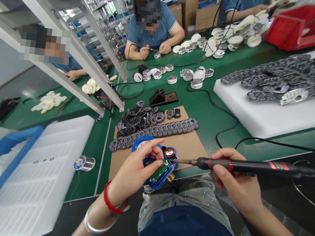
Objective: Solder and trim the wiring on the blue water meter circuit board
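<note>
My right hand (pixel 232 177) is closed around the black-and-red handle of a soldering iron (pixel 257 167), which points left. Its metal tip reaches a green circuit board (pixel 164 168) inside an open blue housing (pixel 153 185). That housing has a brass fitting (pixel 171 178) on its side and a round dark part at the top. Over the board's left side, my left hand (pixel 137 165) has thumb and fingers bent together in a pinch; whatever lies between them is hidden. The housing sits at the table's front edge, partly covered by this hand.
Dark grey part strips (pixel 158 133) lie on a cardboard sheet (pixel 192 139). A solder spool (pixel 84 163) stands left, beside white foam trays (pixel 55 151). Behind are an iron stand (pixel 162 97), white round parts (pixel 172 79) and a red bin (pixel 309 27). Co-workers sit opposite. Cables cross the green table.
</note>
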`<state>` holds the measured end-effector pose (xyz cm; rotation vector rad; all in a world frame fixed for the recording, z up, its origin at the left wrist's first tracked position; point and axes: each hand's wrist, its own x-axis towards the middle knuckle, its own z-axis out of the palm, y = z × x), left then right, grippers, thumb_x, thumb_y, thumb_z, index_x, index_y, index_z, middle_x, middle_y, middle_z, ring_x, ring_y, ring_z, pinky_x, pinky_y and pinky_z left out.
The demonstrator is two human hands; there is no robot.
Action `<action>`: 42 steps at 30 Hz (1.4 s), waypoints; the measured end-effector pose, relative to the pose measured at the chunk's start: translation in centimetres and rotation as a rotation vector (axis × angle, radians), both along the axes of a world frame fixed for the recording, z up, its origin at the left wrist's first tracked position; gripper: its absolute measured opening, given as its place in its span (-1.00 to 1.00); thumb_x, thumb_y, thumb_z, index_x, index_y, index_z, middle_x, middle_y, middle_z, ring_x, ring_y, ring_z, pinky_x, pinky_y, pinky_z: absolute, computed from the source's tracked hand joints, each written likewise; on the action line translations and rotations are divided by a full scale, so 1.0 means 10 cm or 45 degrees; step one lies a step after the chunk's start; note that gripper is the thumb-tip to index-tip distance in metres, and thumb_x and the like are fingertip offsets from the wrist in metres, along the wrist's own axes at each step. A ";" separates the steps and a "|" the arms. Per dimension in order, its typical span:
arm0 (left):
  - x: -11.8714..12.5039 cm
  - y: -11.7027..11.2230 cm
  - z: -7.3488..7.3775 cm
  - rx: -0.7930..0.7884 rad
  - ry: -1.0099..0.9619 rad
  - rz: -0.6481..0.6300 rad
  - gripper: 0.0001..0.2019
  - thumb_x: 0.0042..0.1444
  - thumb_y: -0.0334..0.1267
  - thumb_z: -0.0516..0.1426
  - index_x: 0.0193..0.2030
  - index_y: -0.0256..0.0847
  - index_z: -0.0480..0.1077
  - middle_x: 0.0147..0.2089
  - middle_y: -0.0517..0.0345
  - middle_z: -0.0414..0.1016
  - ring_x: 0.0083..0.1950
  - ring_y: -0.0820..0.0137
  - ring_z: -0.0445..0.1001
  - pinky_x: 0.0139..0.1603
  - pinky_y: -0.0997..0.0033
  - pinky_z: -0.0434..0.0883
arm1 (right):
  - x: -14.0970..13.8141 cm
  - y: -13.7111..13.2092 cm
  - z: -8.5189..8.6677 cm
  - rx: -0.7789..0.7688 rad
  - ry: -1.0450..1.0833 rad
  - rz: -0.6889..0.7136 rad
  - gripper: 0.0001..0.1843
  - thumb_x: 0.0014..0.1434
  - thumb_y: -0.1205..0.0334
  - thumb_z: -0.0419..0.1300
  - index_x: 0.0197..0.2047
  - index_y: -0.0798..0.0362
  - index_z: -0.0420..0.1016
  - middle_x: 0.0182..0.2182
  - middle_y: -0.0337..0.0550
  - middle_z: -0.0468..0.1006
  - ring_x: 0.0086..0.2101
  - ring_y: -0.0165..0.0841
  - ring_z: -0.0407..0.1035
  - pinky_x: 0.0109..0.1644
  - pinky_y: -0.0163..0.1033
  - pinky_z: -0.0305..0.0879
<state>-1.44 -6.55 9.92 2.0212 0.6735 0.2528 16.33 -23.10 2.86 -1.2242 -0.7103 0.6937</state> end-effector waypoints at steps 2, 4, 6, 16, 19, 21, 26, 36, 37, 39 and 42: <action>0.00 0.00 0.00 0.005 -0.002 0.002 -0.55 0.16 -0.37 0.07 0.20 -0.11 0.19 -0.17 0.14 0.38 -0.15 0.40 0.37 0.00 0.21 0.33 | 0.00 0.01 0.02 0.006 0.028 -0.030 -0.82 0.16 0.14 0.26 -0.20 -0.03 0.37 -0.59 -0.35 0.28 -0.69 -0.51 0.11 -0.69 -0.41 0.03; 0.00 0.00 0.01 0.012 -0.003 0.002 -0.56 0.16 -0.36 0.07 0.19 -0.12 0.20 -0.17 0.14 0.38 -0.14 0.39 0.38 0.00 0.21 0.33 | -0.01 0.02 0.02 0.012 0.060 -0.035 -0.82 0.15 0.14 0.26 -0.21 -0.03 0.37 -0.62 -0.37 0.27 -0.70 -0.51 0.10 -0.70 -0.42 0.02; 0.00 -0.01 0.01 0.018 -0.003 0.002 -0.56 0.16 -0.36 0.07 0.19 -0.13 0.20 -0.17 0.14 0.38 -0.14 0.40 0.38 0.00 0.22 0.33 | -0.01 0.02 0.03 0.034 0.082 -0.028 -0.82 0.15 0.14 0.27 -0.21 -0.04 0.37 -0.65 -0.38 0.26 -0.71 -0.51 0.09 -0.71 -0.42 0.02; -0.02 -0.03 0.02 0.055 -0.033 0.040 -0.65 0.25 -0.26 0.01 0.17 -0.15 0.22 -0.12 0.10 0.42 -0.14 0.41 0.39 -0.04 0.28 0.33 | -0.01 0.01 0.10 0.051 0.137 -0.093 -0.83 0.13 0.17 0.28 -0.23 -0.03 0.38 -0.67 -0.38 0.27 -0.71 -0.52 0.10 -0.71 -0.44 0.03; -0.03 -0.04 0.00 0.051 -0.071 0.084 -0.68 0.27 -0.24 -0.01 0.15 -0.15 0.24 -0.12 0.09 0.43 -0.12 0.40 0.41 -0.04 0.30 0.35 | 0.02 0.01 0.05 0.097 0.075 -0.099 -0.83 0.15 0.16 0.26 -0.20 -0.03 0.38 -0.66 -0.37 0.29 -0.72 -0.51 0.12 -0.73 -0.43 0.04; -0.04 -0.05 -0.02 0.030 -0.128 0.131 -0.70 0.28 -0.25 -0.02 0.13 -0.16 0.25 -0.10 0.08 0.44 -0.09 0.40 0.42 -0.01 0.29 0.36 | 0.04 0.01 0.04 0.117 0.052 -0.124 -0.85 0.17 0.17 0.24 -0.20 -0.03 0.38 -0.65 -0.37 0.28 -0.72 -0.50 0.13 -0.73 -0.41 0.04; -0.14 -0.01 -0.10 0.059 -0.301 0.320 -0.72 0.27 -0.28 -0.03 0.10 -0.19 0.27 -0.04 0.03 0.45 -0.02 0.36 0.44 0.08 0.22 0.36 | 0.11 0.02 0.10 0.117 0.013 -0.253 -0.90 0.20 0.18 0.19 -0.19 -0.06 0.37 -0.65 -0.36 0.24 -0.70 -0.46 0.12 -0.72 -0.36 -0.01; -0.56 0.16 -0.36 0.252 -0.395 0.613 -0.74 0.26 -0.28 -0.03 0.06 -0.20 0.30 0.00 0.01 0.45 0.04 0.33 0.42 0.15 0.16 0.33 | 0.50 0.38 0.24 0.228 -0.034 -0.387 -0.87 0.14 0.21 0.25 -0.23 0.00 0.41 -0.63 -0.37 0.25 -0.67 -0.50 0.13 -0.70 -0.40 -0.04; -0.61 0.17 -0.38 0.278 -0.395 0.643 -0.74 0.26 -0.28 -0.03 0.05 -0.20 0.30 0.00 0.01 0.44 0.05 0.33 0.42 0.16 0.16 0.32 | 0.55 0.44 0.24 0.223 -0.049 -0.386 -0.85 0.13 0.19 0.25 -0.23 0.00 0.41 -0.62 -0.36 0.26 -0.67 -0.50 0.13 -0.70 -0.40 -0.03; -0.71 0.19 -0.46 0.332 -0.388 0.697 -0.74 0.26 -0.28 -0.03 0.05 -0.19 0.30 0.03 0.00 0.43 0.06 0.32 0.41 0.17 0.16 0.31 | 0.65 0.57 0.25 0.203 -0.081 -0.391 -0.82 0.12 0.15 0.27 -0.23 0.01 0.41 -0.61 -0.35 0.29 -0.67 -0.50 0.13 -0.71 -0.41 -0.03; -0.88 0.20 -0.62 0.407 -0.345 0.748 -0.73 0.25 -0.27 -0.03 0.06 -0.17 0.30 0.03 0.00 0.42 0.07 0.30 0.41 0.16 0.15 0.32 | 0.79 0.81 0.25 0.147 -0.130 -0.374 -0.77 0.11 0.09 0.28 -0.24 0.03 0.40 -0.59 -0.33 0.32 -0.67 -0.52 0.13 -0.71 -0.41 -0.05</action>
